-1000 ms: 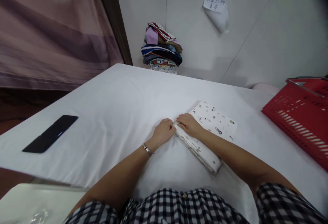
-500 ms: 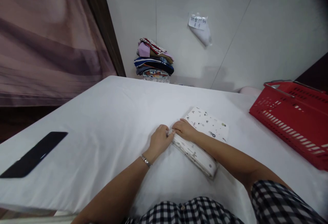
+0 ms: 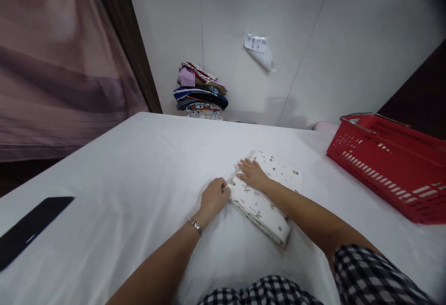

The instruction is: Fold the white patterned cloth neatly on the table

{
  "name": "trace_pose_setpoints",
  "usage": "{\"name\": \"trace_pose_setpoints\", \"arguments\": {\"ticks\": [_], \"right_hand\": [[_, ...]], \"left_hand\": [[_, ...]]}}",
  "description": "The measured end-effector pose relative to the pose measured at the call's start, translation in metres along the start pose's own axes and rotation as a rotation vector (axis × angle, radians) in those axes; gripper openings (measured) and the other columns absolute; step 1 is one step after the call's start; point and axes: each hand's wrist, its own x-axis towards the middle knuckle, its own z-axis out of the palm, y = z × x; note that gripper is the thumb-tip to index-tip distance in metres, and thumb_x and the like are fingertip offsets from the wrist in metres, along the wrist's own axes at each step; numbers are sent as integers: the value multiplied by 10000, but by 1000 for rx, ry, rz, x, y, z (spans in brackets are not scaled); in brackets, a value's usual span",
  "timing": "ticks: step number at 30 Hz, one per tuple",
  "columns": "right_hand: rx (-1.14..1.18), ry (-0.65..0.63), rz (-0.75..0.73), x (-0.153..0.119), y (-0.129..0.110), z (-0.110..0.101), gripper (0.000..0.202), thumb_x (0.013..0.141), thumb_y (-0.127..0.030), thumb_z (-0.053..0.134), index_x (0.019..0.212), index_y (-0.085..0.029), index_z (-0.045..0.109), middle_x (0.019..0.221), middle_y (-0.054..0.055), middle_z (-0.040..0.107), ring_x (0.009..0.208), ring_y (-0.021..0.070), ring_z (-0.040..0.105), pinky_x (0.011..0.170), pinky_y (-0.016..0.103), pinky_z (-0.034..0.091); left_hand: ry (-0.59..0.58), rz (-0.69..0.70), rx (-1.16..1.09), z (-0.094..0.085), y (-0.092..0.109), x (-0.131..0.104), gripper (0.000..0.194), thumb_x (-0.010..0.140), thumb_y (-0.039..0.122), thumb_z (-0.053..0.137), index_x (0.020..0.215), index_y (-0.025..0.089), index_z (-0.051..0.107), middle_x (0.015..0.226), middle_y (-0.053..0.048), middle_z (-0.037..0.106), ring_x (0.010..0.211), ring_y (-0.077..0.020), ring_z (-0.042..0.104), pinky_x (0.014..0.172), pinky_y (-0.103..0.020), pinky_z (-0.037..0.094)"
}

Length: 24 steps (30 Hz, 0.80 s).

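You seem mid-fold: your left hand [image 3: 213, 199] pinches the white, grey-printed, folded cloth [image 3: 260, 205] by one corner; your right hand [image 3: 253, 174] lies atop, fingers spread. Smoothing seems called for next.

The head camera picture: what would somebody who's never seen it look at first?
Probably the bright red shopping basket, standing on the right side of the white-covered table. Next, perhaps, the folded white cloth with little printed pictures near the middle, with the left hand at its corner and the right hand flat on top. The colourful fabric stack by the wall stands out too.
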Motion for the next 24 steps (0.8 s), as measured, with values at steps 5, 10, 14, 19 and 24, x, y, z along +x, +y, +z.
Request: {"name": "trace_pose_setpoints", "arguments": {"ticks": [5,10,14,19,24], "right_hand": [[20,57,55,-8,13,-15,670,915,-582,219,1450,-183,270,1532,87,152,1412,236,69,1120,449,93],[-133,40,258,-26,50,-20,656,919,-566,209,1455,-189,251,1533,85,153,1410,254,80,1113,474,83],[-97,5,299,-29,65,-16,638,918,-564,218,1444,-207,278,1533,67,163,1408,241,104,1112,473,96],[-11,167,359,-42,83,-31,558,931,-475,269,1409,-202,358,1505,72,260,1393,229,179,1111,443,146],[109,286,570,-81,128,-51,390,895,-373,381,1124,-211,653,1184,70,637,1134,247,543,959,361,389]], "left_hand": [[-19,-15,-10,-3,2,0,47,776,219,456,749,212,493,779,5,566,750,-147,510,603,-257,311],[-24,-39,-19,-4,3,0,55,771,221,449,731,214,485,760,13,567,714,-142,507,588,-256,304],[-36,-45,-22,-4,3,1,57,772,237,452,729,215,482,746,18,567,699,-142,508,580,-253,300],[-46,-44,-12,-5,3,3,79,779,258,449,728,210,485,735,10,570,696,-147,517,580,-255,304],[-46,-30,-2,-4,1,5,87,786,265,443,741,211,495,742,6,577,700,-152,524,581,-257,311]]}}
